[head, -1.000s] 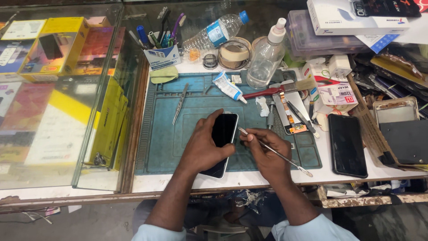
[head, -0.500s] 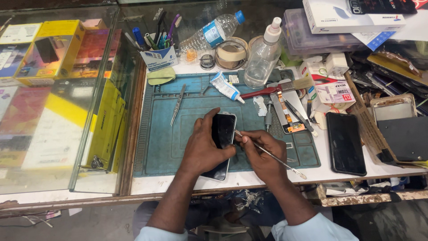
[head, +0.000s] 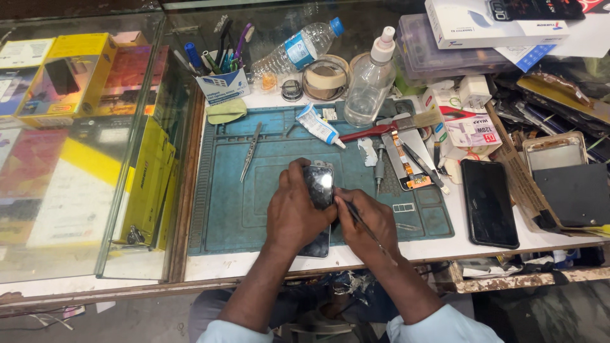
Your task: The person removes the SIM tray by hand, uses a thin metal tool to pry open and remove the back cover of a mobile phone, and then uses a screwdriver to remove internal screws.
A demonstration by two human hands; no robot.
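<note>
The left hand [head: 293, 213] grips the phone [head: 319, 190], long axis running up-frame at centre, while the right hand [head: 368, 222], just right, pinches a thin tool [head: 363, 223] at its edge.

place: phone repair shop counter
evidence: teal repair mat [head: 229, 209], tweezers [head: 250, 152], spare phones [head: 488, 202], loose phone parts [head: 410, 166]
shop sign: glass display case [head: 76, 146] with boxed goods [head: 67, 79]

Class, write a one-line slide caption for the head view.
Left hand grips a phone over a teal mat while the right hand works a thin tool at its edge.
</note>
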